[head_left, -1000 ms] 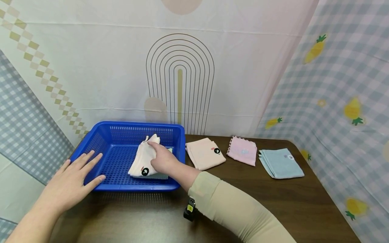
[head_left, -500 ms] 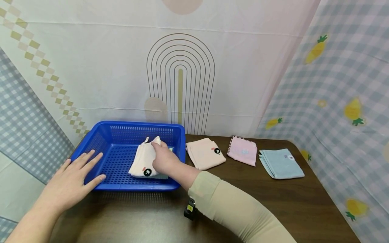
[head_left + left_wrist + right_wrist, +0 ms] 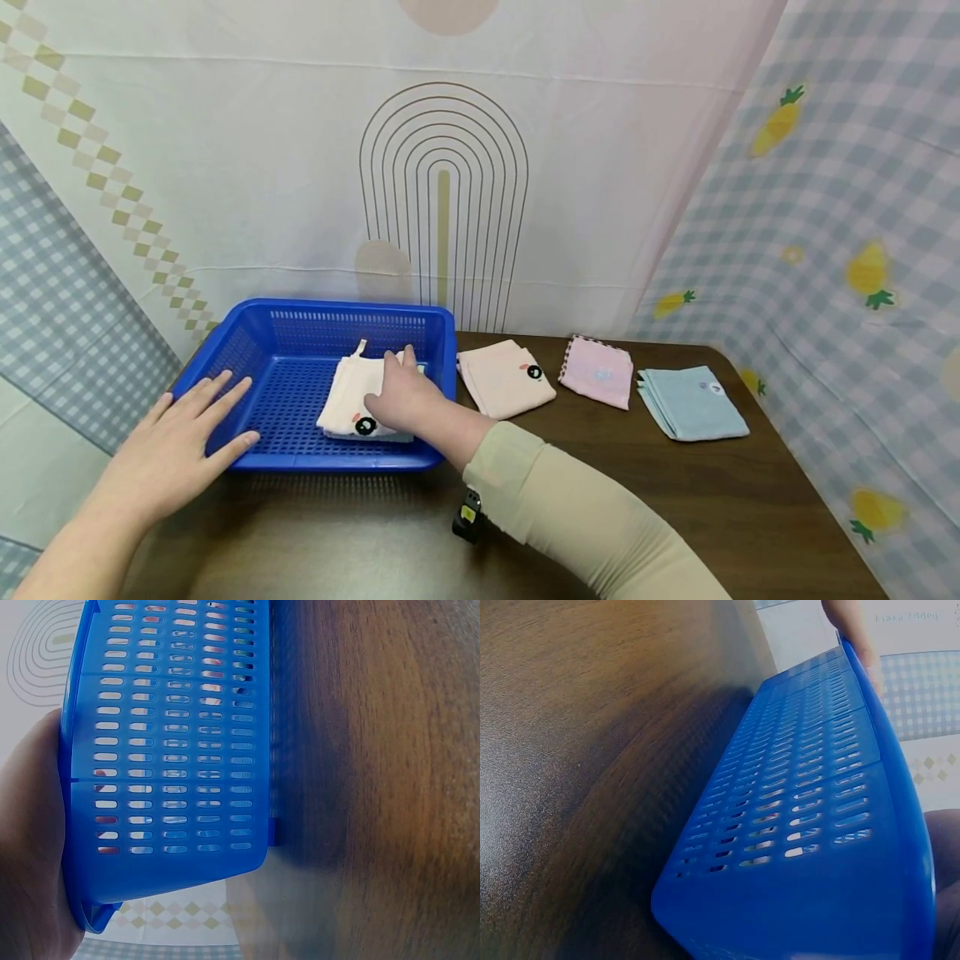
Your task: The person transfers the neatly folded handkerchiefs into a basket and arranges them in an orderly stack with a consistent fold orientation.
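Observation:
A folded cream towel (image 3: 351,392) with a round black-and-white eye patch lies in the right part of a blue plastic basket (image 3: 337,462). Under it shows the edge of a pale green-blue cloth. My right hand (image 3: 408,396) rests over the towel's right side, thumb spread away from the fingers and nothing pinched between them. My left hand (image 3: 168,450) lies with spread fingers over the basket's left rim. In the left wrist view, part of that hand (image 3: 30,847) touches the rim; its fingers are hidden there.
Right of the basket, a folded peach towel (image 3: 502,382), a small pink towel (image 3: 598,373) and a folded light blue towel (image 3: 693,404) lie in a row on the dark wooden table (image 3: 337,533). A printed cloth backdrop (image 3: 600,208) stands behind.
My right hand has let go of the cream towel's far corner, its thumb and fingers parting. The towel now lies flatter in the basket. My left hand has stayed put.

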`<state>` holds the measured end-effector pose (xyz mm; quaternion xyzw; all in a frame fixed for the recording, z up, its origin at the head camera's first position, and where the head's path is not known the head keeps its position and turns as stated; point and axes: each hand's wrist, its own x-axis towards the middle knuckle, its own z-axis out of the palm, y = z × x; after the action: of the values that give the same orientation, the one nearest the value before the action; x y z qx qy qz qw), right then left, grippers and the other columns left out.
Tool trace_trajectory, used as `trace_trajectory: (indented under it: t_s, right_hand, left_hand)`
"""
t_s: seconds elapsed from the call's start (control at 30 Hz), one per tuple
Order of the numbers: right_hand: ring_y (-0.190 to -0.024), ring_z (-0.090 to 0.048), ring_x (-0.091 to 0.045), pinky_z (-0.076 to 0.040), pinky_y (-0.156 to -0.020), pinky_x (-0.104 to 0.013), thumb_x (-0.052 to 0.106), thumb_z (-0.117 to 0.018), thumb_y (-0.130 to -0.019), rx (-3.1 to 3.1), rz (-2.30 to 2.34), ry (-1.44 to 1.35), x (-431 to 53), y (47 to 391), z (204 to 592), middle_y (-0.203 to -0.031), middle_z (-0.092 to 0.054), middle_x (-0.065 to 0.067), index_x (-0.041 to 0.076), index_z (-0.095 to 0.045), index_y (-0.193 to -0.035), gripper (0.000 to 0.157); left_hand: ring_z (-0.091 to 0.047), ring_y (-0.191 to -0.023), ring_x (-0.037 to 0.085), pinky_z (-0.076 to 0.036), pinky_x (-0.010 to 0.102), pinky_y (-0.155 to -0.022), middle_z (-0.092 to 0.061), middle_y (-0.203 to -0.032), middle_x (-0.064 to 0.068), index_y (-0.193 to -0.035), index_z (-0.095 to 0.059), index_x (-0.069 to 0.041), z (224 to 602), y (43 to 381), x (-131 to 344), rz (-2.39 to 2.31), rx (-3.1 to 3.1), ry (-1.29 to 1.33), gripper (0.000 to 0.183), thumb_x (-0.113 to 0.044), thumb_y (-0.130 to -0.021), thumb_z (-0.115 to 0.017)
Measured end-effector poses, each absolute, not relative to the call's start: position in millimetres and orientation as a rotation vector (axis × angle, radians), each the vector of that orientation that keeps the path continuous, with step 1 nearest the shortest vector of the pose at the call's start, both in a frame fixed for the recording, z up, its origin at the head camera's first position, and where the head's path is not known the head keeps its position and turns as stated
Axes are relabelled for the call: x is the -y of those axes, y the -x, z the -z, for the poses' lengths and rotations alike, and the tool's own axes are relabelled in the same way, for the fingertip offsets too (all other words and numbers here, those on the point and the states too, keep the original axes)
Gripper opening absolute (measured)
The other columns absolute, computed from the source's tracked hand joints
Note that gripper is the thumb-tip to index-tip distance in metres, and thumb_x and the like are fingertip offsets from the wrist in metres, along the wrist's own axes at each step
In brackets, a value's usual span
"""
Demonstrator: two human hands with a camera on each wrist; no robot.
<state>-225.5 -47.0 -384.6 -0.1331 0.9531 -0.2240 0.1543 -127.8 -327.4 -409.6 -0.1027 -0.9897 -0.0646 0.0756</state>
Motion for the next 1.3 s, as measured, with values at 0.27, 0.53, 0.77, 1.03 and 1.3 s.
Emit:
trace_trajectory:
  t_s: [0.27,0.53,0.77,1.03,1.3]
  right_hand:
    - [-0.147,-0.027,-0.032,-0.034,-0.114,-0.043,0.047,-0.058,-0.096,-2.775,0.621,0.378,47.1,224.4,382.9,-0.165,-0.016,-0.013,0.012,-0.029,-0.157,0.076]
    - [-0.149,-0.025,-0.029,-0.032,-0.116,-0.044,0.050,-0.057,-0.096,-2.788,0.664,0.439,44.5,222.4,382.4,-0.165,-0.019,-0.005,0.016,-0.029,-0.157,0.075]
    - [-0.146,-0.031,-0.024,-0.033,-0.115,-0.042,0.055,-0.051,-0.098,-2.835,0.625,0.525,41.5,219.8,381.9,-0.162,-0.028,-0.002,0.017,-0.032,-0.156,0.072]
    - [-0.143,-0.037,-0.021,-0.036,-0.113,-0.041,0.059,-0.044,-0.100,-2.910,0.642,0.599,35.3,216.2,385.9,-0.158,-0.036,0.001,0.021,-0.039,-0.154,0.066]
    - [-0.142,-0.039,-0.015,-0.033,-0.115,-0.036,0.058,-0.035,-0.103,-2.999,0.613,0.743,25.3,212.9,387.8,-0.154,-0.042,0.003,0.021,-0.045,-0.150,0.061]
  left_hand:
    - [-0.030,-0.139,0.050,0.014,0.054,-0.117,-0.029,-0.158,0.023,-0.159,-0.026,-0.018,408.6,128.1,327.3,0.193,2.972,0.307,0.079,-0.058,-0.096,-0.054]
    - [-0.029,-0.140,0.050,0.016,0.052,-0.117,-0.028,-0.158,0.024,-0.158,-0.028,-0.017,407.8,127.3,327.6,0.200,2.977,0.304,0.079,-0.058,-0.096,-0.053]
    - [-0.028,-0.140,0.050,0.018,0.050,-0.117,-0.028,-0.158,0.024,-0.159,-0.026,-0.017,408.9,127.7,328.7,0.195,2.967,0.314,0.079,-0.057,-0.097,-0.054]
    - [-0.027,-0.141,0.050,0.019,0.046,-0.117,-0.028,-0.158,0.024,-0.159,-0.026,-0.017,409.3,128.1,328.3,0.202,2.970,0.318,0.079,-0.057,-0.097,-0.053]
    - [-0.027,-0.140,0.051,0.020,0.045,-0.116,-0.028,-0.157,0.025,-0.159,-0.026,-0.016,409.5,127.8,327.3,0.196,2.978,0.313,0.079,-0.057,-0.097,-0.053]
